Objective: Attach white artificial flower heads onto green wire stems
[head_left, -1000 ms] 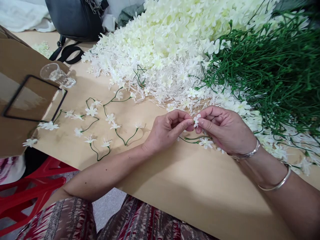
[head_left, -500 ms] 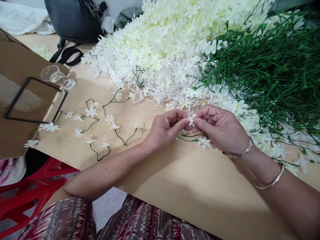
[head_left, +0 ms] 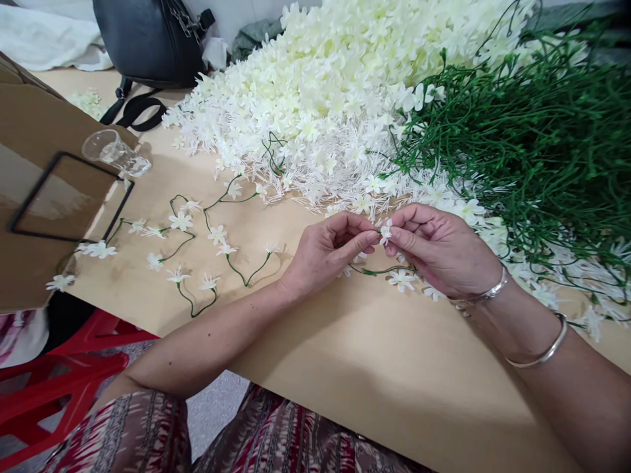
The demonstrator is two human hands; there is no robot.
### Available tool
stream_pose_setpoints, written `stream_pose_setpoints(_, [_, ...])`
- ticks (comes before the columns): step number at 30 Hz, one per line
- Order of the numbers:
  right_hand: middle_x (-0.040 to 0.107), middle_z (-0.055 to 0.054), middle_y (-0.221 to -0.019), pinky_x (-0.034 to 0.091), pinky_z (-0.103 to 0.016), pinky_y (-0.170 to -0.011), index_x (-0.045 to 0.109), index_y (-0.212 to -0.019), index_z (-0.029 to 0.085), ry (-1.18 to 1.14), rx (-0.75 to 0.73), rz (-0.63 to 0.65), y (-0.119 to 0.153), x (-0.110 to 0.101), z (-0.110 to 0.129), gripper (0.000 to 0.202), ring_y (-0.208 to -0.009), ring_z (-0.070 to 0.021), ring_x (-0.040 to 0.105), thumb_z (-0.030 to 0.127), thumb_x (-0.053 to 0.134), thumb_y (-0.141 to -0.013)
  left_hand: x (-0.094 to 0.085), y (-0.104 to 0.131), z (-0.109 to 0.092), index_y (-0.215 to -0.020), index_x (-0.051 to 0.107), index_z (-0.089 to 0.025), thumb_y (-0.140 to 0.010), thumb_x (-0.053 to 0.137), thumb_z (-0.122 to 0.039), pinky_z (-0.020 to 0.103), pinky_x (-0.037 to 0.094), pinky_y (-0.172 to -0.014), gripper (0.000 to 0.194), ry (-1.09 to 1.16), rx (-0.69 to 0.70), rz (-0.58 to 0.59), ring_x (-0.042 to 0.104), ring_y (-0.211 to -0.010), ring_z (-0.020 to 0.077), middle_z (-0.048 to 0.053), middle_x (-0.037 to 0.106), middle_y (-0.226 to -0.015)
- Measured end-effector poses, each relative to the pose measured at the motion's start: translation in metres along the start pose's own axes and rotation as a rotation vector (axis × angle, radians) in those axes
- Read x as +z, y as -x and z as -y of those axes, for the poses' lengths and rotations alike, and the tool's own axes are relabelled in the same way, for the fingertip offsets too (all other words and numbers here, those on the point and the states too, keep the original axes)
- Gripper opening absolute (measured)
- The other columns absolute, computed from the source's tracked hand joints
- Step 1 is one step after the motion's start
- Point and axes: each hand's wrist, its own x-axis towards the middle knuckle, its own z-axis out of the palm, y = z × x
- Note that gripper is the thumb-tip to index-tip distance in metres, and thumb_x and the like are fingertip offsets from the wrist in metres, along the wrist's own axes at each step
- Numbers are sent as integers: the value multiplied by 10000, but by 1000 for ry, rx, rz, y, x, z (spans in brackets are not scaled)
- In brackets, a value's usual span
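Between my two hands is a small white artificial flower. My right hand pinches the flower by its petals with thumb and forefinger. My left hand is closed in a pinch on a green stem just left of the flower; most of that stem is hidden by the fingers. Below the hands another green stem lies on the table, with white flowers near it. Beyond them spreads a large heap of loose white artificial flowers, and a bundle of green plastic stems rests on its right side.
Several flowered stems lie on the table to the left. A clear plastic cup lies tipped by a cardboard box and a black wire frame. A black bag stands behind; a red stool is lower left.
Both hands have shifted slightly, the right one a little rightward. The flower has turned and moved slightly right, and a bit of green stem now shows beside it.
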Motion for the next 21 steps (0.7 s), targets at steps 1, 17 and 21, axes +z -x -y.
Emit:
stream_pose_setpoints(1, [638, 42, -646, 581, -328, -658, 672, -855, 268, 9, 1, 4, 0, 0, -1, 503, -648, -173, 675, 612, 1012, -716, 0, 0, 0, -954, 745, -178, -869, 915, -643, 253, 596, -742, 502, -13, 4, 3, 730, -774, 129, 25, 772, -848])
stream_pose_setpoints(17, [680, 24, -665, 606, -343, -644, 702, -829, 279, 5, -14, 32, 1, 8, 2, 440, -630, -175, 677, 585, 1008, -747, -2, 1, -3, -910, 748, -184, -881, 875, -702, 260, 580, -712, 534, -61, 7, 16, 699, -749, 125, 29, 770, -824])
stream_pose_setpoints(21, [714, 0, -745, 620, -353, -682, 707, -856, 277, 72, -65, 48, 1, 5, 10, 378, -701, -192, 707, 540, 974, -808, 1, -2, -7, -913, 730, -192, -877, 869, -720, 277, 595, -730, 547, -36, 14, 32, 706, -765, 141, 40, 773, -841])
